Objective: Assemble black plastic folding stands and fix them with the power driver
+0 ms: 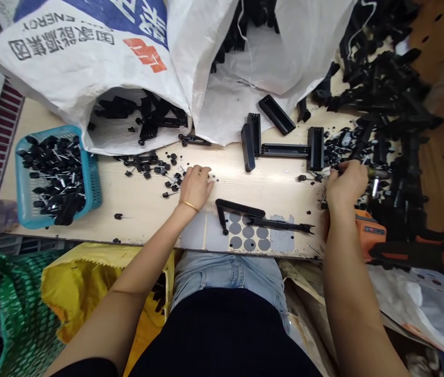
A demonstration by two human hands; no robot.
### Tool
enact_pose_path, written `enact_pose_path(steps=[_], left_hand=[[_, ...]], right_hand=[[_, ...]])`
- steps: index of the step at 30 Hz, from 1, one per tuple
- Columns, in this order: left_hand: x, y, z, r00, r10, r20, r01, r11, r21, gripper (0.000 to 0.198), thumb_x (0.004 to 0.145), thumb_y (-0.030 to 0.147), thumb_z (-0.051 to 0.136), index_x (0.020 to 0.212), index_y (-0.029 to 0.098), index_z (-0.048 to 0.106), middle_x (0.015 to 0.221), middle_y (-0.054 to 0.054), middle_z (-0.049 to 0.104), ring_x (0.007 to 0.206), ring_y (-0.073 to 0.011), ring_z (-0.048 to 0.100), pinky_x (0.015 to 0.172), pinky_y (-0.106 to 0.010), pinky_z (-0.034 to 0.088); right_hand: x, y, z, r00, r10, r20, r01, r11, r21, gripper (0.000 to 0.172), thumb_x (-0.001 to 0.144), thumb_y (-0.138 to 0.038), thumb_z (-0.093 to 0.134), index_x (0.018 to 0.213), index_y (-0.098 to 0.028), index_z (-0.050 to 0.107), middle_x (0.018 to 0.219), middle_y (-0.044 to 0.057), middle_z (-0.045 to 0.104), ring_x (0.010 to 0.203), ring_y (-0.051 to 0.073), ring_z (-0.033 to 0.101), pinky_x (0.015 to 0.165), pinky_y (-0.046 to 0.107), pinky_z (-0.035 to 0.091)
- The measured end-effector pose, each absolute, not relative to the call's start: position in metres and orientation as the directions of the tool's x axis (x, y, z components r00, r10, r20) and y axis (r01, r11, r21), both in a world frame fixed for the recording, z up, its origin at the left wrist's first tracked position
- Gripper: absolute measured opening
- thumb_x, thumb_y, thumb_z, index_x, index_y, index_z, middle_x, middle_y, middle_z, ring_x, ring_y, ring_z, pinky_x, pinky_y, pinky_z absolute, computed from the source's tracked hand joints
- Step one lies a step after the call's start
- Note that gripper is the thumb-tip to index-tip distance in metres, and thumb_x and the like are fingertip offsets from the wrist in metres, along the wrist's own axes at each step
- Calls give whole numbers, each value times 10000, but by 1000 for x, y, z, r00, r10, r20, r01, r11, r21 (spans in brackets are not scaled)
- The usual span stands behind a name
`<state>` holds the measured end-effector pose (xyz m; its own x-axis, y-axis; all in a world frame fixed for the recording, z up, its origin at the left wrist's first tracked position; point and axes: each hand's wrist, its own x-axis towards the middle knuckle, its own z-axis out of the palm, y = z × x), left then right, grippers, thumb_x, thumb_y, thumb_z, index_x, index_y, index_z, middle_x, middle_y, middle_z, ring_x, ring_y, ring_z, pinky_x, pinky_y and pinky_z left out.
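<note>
My left hand [196, 187] lies palm down on the worktop, its thumb apart from the fingers. Beside its fingertips is a loose cluster of black-headed screws [173, 180]. My right hand [347, 183] is closed at the edge of a heap of small black and metal parts [343, 144]; what its fingers pinch is too small to make out. Between my hands lie a hinged black plastic arm [241, 205] and a forked black bar [280, 224]. Beyond them, a long black channel piece [285, 151] touches an upright black block [315, 149].
A blue basket [97, 180] of black-headed screws stands at left. White woven sacks [68, 63] holding black parts line the back. Black parts [387, 89] pile up at right, above an orange power tool [371, 233]. A yellow bag [88, 267] hangs below the front edge.
</note>
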<state>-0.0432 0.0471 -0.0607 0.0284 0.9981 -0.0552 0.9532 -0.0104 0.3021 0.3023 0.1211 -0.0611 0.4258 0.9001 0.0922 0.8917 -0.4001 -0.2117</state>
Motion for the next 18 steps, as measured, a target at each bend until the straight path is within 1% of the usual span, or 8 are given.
enact_pose_path(steps=[2, 4, 7, 10, 12, 14, 16, 18], left_hand=[[-49, 59, -72, 12, 998, -66, 957, 8, 289, 204, 837, 155, 552, 1030, 142, 616, 1004, -124, 588, 1032, -291, 524, 914, -420, 436], [-49, 65, -77, 13, 1000, -22, 944, -5, 330, 161, 820, 133, 564, 964, 151, 636, 959, -109, 593, 1005, -282, 538, 911, -419, 439], [-49, 56, -74, -15, 991, 130, 867, -52, 496, 155, 824, 126, 565, 959, 151, 639, 954, -86, 591, 945, -229, 574, 866, -370, 478], [-51, 36, -67, -99, 972, 211, 692, -85, 717, 205, 838, 196, 587, 1037, 163, 622, 972, -51, 577, 852, -155, 599, 772, -293, 528], [-51, 22, -67, -154, 970, 187, 545, -75, 835, 237, 821, 244, 625, 1047, 174, 622, 967, -33, 565, 821, -126, 606, 743, -260, 549], [-49, 12, -71, -183, 972, 144, 421, -55, 905, 231, 797, 259, 655, 1010, 170, 636, 960, -29, 557, 809, -111, 611, 743, -249, 564], [-47, 6, -77, -192, 975, 110, 356, -36, 934, 217, 783, 267, 672, 972, 163, 647, 947, -27, 554, 792, -103, 614, 740, -246, 575], [-44, 3, -81, -189, 977, 97, 346, -26, 938, 214, 787, 280, 671, 963, 162, 648, 941, -26, 551, 796, -102, 617, 740, -247, 584]], right_hand=[[302, 113, -59, 418, 906, 67, 891, -394, -225, 190, 799, -123, 552, 977, -105, 618, 957, 133, 513, 891, 212, 454, 817, 353, 329], [302, 106, -58, 399, 914, 78, 893, -368, -260, 174, 814, -119, 530, 968, -109, 609, 962, 120, 519, 902, 205, 454, 849, 338, 331], [302, 98, -57, 354, 929, 104, 909, -316, -270, 180, 843, -130, 493, 992, -114, 591, 997, 127, 536, 949, 207, 454, 892, 336, 334], [303, 94, -59, 310, 950, 36, 936, -298, -185, 227, 832, -128, 479, 1023, -128, 601, 1092, 163, 529, 1019, 241, 441, 905, 374, 337], [304, 94, -63, 239, 971, -16, 954, -238, -182, 271, 803, -159, 532, 1066, -133, 597, 1118, 168, 524, 1031, 254, 435, 906, 382, 341], [303, 96, -69, 160, 986, -38, 957, -165, -238, 291, 785, -188, 567, 1069, -128, 590, 1074, 155, 534, 999, 242, 442, 901, 371, 350], [302, 98, -74, 140, 990, -34, 948, -144, -285, 235, 786, -183, 560, 1010, -123, 594, 979, 134, 547, 945, 226, 451, 887, 362, 356], [302, 100, -76, 149, 989, -17, 944, -147, -296, 147, 789, -182, 555, 922, -134, 593, 907, 121, 549, 902, 221, 451, 867, 368, 359]])
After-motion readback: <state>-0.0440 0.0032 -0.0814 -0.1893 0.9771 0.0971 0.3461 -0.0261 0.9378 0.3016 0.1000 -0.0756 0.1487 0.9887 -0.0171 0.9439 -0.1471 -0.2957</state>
